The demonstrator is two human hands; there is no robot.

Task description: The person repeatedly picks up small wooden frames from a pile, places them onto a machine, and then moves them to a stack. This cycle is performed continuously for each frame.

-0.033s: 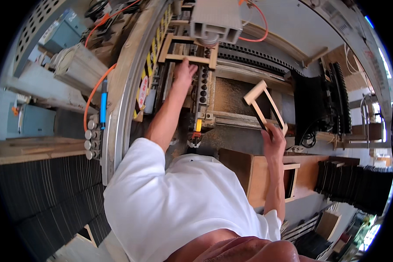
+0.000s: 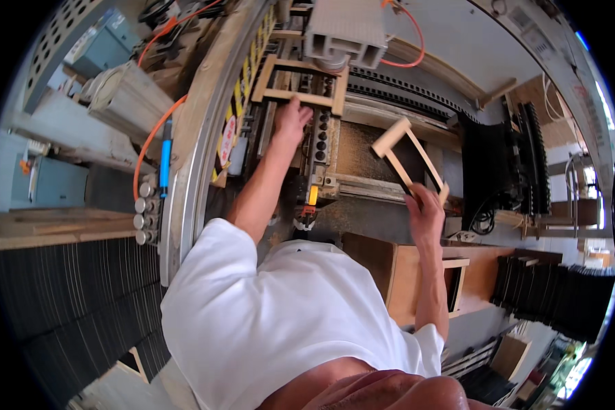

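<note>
A rectangular wooden frame lies on the machine bed under the grey metal head of the machine. At its near rail is my left hand, fingers apart, with the fingertips touching or very close to the wood. My right hand is closed round the near end of a second wooden frame. That frame is held up at a tilt to the right of the bed, and its dark inner edges show. Part of the right fingers' grip is hidden behind the hand.
Above the first frame hangs the machine head. A row of round black parts runs along the bed. Black panels stand stacked at right, more panels at left. A brown wooden box is beside my right forearm. An orange hose curves at left.
My right hand has shifted the second frame slightly left and farther away. My left hand stays at the near rail of the first frame. The whole view has moved a little.
</note>
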